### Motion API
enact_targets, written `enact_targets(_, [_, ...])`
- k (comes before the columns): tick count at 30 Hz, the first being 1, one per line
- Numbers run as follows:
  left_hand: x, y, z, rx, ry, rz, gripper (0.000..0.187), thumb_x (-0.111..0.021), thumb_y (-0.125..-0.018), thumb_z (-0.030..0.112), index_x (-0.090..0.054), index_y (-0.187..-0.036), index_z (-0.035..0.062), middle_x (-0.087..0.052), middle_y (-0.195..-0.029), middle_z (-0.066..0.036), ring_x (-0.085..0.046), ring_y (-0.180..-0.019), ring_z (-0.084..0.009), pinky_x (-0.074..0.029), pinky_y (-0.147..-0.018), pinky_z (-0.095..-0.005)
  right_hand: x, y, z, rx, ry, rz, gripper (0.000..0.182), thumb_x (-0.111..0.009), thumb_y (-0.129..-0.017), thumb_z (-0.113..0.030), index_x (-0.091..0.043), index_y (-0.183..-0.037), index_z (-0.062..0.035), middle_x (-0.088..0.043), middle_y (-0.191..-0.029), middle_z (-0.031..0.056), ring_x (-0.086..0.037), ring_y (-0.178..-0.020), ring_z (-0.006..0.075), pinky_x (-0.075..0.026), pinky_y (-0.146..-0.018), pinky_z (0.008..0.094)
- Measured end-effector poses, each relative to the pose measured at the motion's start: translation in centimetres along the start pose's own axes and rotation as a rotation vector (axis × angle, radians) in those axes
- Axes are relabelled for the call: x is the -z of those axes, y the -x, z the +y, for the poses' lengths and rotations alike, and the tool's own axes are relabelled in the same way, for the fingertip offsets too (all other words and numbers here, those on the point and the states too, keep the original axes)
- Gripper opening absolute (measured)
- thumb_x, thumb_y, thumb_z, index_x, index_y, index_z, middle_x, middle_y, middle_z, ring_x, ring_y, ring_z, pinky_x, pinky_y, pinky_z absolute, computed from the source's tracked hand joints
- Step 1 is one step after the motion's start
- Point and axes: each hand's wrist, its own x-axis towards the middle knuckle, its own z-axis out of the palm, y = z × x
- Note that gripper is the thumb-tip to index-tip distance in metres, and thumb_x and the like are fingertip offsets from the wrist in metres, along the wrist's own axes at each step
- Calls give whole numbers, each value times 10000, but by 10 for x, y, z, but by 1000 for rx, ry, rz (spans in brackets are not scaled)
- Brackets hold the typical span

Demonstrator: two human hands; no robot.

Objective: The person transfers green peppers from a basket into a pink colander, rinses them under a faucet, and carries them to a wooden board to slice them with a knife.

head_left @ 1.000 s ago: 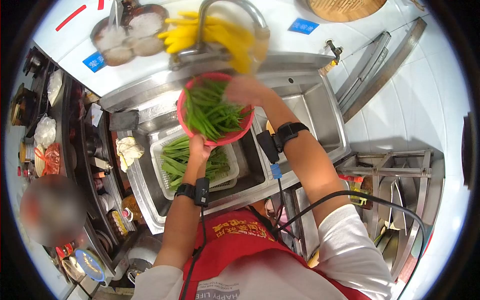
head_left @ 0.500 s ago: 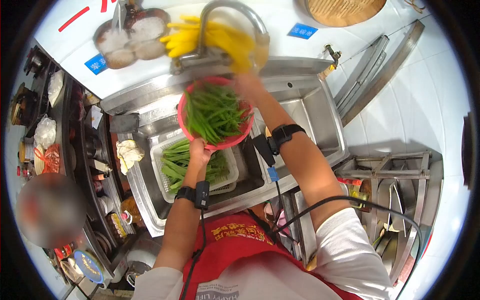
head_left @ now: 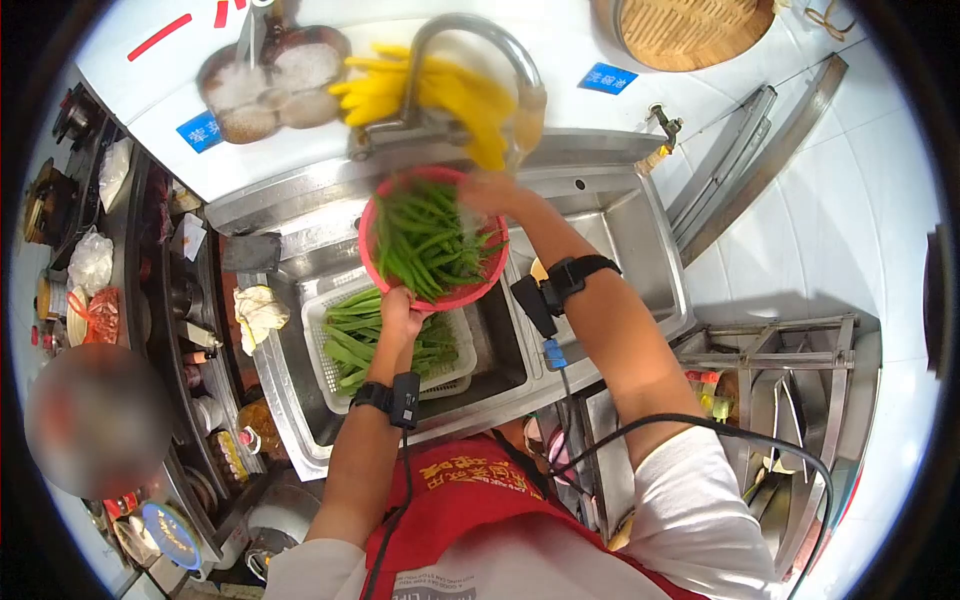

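We hold the pink colander [head_left: 432,295] of green beans [head_left: 430,235] above the sink [head_left: 600,215], under the faucet [head_left: 470,40] | left hand [head_left: 400,315] fingers gripping its near rim, right hand [head_left: 485,192] gripping its far rim | rinsing appears underway | more beans wait in white basket [head_left: 325,370] below.

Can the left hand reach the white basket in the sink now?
Probably not at once: the left hand grips the rim of the pink colander directly above the white basket, so it is occupied.
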Motion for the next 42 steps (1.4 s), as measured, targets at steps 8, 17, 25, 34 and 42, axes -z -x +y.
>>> enact_targets(8, [10, -12, -2, 28, 28, 3, 428, -346, -689, -64, -403, -1094, 60, -460, -1012, -119, -524, -943, -350, -446, -766, -654, 2, 14, 0, 284, 382, -182, 257, -500, -819, -247, -605, -742, -26, -612, -737, 178, -626, -762, 297, -495, -701, 374])
enact_targets(17, [9, -13, -5, -2, 11, 24, 297, -345, -704, -62, -429, -978, 19, -455, -931, -114, -531, -840, -320, -468, -745, -619, 9, 17, -17, -302, -1461, 47, 303, -493, -874, -190, -483, -1058, 51, -570, -993, 163, -584, -880, 295, -501, -801, 416])
enact_targets(25, [17, -7, -12, -48, -53, -24, 375, -320, -707, -47, -436, -1064, -34, -516, -1025, -167, -567, -924, -361, -501, -763, -578, -9, 9, 0, -337, -1539, 406, 225, -501, -863, -155, -501, -999, 24, -575, -901, 120, -585, -785, 266, -499, -774, 409])
enact_targets(34, [-6, 7, 2, -14, -31, 19, 198, -363, -708, -32, -450, -878, 18, -490, -903, -111, -553, -886, -311, -464, -823, -583, -3, 17, -9, -238, -1395, 209, 132, -537, -837, -150, -576, -813, -26, -596, -793, 93, -585, -727, 218, -503, -645, 356])
enact_targets(42, [4, -7, -3, 28, 17, 23, 463, -342, -677, -70, -392, -1114, 73, -464, -1037, -136, -539, -942, -377, -445, -754, -674, 0, -1, -11, -227, -672, 292, 212, -566, -798, -192, -617, -819, 12, -624, -752, 107, -604, -679, 219, -485, -593, 360])
